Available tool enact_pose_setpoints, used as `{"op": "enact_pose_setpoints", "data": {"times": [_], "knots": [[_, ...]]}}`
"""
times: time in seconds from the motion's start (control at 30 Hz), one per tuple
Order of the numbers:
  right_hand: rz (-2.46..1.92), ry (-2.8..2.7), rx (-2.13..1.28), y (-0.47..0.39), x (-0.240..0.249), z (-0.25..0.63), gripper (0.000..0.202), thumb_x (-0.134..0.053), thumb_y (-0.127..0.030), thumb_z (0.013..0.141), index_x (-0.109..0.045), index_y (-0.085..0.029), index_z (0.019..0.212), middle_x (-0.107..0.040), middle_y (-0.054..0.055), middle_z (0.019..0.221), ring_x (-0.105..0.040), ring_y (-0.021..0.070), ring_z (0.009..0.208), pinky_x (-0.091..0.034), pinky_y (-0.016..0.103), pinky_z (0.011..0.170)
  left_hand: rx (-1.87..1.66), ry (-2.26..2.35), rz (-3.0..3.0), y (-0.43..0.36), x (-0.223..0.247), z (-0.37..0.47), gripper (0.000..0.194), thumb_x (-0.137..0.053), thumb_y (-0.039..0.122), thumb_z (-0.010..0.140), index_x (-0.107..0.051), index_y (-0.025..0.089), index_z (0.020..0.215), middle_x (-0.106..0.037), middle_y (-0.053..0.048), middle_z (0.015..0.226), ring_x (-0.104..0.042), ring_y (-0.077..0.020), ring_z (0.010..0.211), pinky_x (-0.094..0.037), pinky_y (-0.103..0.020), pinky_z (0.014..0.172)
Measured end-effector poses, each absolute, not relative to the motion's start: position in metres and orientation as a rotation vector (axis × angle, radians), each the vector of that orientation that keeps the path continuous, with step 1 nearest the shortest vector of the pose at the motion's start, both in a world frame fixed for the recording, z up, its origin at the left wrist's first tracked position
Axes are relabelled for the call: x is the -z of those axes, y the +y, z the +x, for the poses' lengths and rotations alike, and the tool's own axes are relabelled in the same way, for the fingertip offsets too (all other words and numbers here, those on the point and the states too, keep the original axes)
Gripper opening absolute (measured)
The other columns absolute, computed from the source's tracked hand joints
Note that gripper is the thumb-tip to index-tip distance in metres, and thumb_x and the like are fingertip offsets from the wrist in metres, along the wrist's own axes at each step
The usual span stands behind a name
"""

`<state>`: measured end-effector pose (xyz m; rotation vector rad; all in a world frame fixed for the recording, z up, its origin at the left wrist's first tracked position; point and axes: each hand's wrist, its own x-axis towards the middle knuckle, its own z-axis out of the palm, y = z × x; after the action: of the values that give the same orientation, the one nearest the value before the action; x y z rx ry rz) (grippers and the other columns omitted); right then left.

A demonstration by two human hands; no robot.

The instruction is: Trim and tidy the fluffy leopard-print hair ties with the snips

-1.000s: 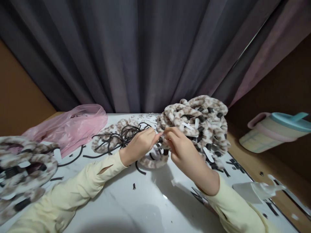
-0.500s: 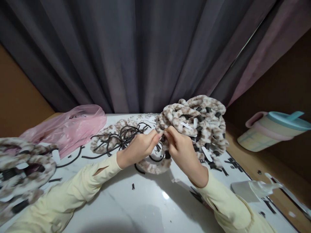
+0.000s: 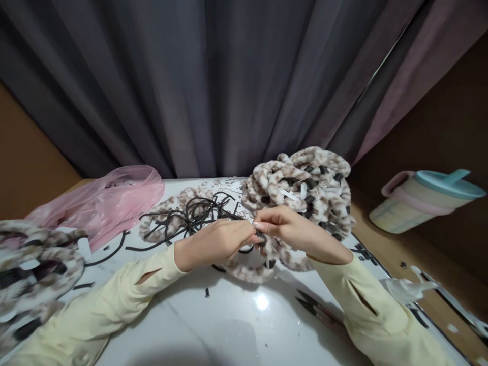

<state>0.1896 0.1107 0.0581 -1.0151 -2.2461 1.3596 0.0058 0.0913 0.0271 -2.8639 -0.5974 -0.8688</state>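
Both hands meet over the middle of the table, fingertips touching around a dark piece at the join of a brown-and-white fluffy ring [image 3: 249, 273]. My left hand [image 3: 219, 241] is closed, back upward, pinching this dark piece from the left. From the right, my right hand [image 3: 293, 231] has its fingers pinched together on the same spot. The ring hangs below the fingers, close to the table top. Exactly how the dark piece lies between the fingertips is hidden. Behind my left hand is a tangle of black cords [image 3: 194, 211].
A heap of fluffy rings [image 3: 305, 178] stands behind my right hand, more rings [image 3: 57, 274] at the left. There are a pink plastic bag [image 3: 114, 198], scissors [image 3: 318, 310], a clear bottle [image 3: 406, 290], a lidded cup [image 3: 423, 203] and black scraps at the right edge.
My right hand has turned flatter and its wrist has swung right. My left hand has lowered slightly. More of the fluffy ring shows below the hands, and the scissors are more exposed.
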Motion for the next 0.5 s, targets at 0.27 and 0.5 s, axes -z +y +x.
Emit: {"op": "enact_pose_setpoints", "data": {"times": [0.27, 0.5], "knots": [[-0.912, -2.398, -1.402, 0.107, -0.068, 0.197, 0.024, -0.046, -0.027, 0.087, -0.05, -0.014, 0.067, -0.04, -0.004, 0.058, -0.036, 0.0076, 0.055, -0.028, 0.02, 0.052, 0.9, -0.674, -2.878, 0.078, -0.02, -0.002, 0.024, -0.032, 0.018, 0.094, -0.048, 0.014, 0.077, -0.051, 0.0, 0.063, -0.046, -0.0096, 0.055, -0.037, -0.021, 0.053], [-1.049, -2.17, -1.602, 0.093, -0.061, 0.183, 0.026, -0.047, -0.039, 0.087, -0.045, -0.017, 0.076, -0.036, -0.005, 0.063, -0.032, 0.0078, 0.057, -0.027, 0.021, 0.052, 0.835, -0.548, -2.726, 0.079, -0.018, -0.014, 0.022, -0.036, 0.017, 0.092, -0.049, 0.014, 0.075, -0.05, 0.0, 0.059, -0.045, -0.0119, 0.053, -0.035, -0.024, 0.05]]}}
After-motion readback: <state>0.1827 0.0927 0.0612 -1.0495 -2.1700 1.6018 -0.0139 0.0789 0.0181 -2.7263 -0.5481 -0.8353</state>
